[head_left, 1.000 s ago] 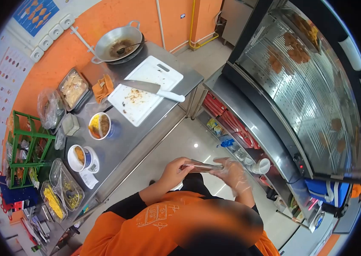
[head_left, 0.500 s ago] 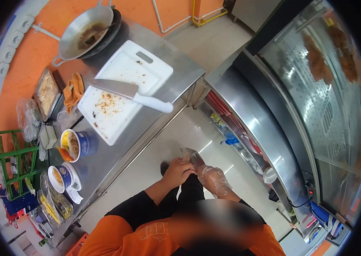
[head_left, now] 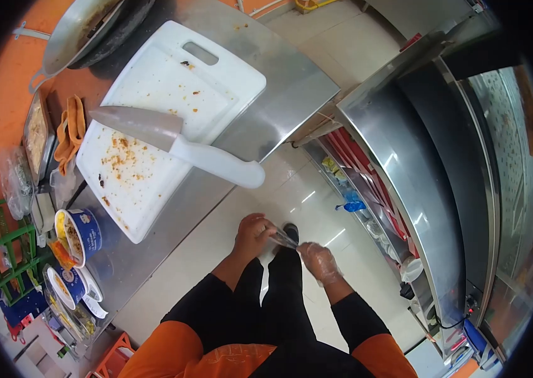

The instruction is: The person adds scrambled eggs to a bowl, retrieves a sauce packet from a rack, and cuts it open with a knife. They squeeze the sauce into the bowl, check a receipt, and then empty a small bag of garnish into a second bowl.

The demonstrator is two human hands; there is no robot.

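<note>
Over the floor in front of my body, both hands are raised and a short way apart. My left hand (head_left: 254,234) is bare, its fingers pinched on a thin, clear plastic glove (head_left: 284,239) pulled taut between the hands. A similar clear glove covers my right hand (head_left: 320,261), whose curled fingers close on the other end of the stretched plastic. Where the stretched piece ends and the worn glove begins is hard to make out. To the left, a large knife (head_left: 147,129) with a white handle lies across a white cutting board (head_left: 216,104) with crumbs, untouched.
On the steel table (head_left: 291,82) stand a wok (head_left: 65,38), a folded orange cloth (head_left: 71,132), a filled food tub (head_left: 87,233), a smaller tub (head_left: 71,283) and a green plastic rack (head_left: 8,246). A curved steel display counter (head_left: 417,189) with shelves stands on the right.
My hands have moved apart, stretching the clear plastic between them; before, they were together. My view has shifted, so the cutting board and knife look larger.
</note>
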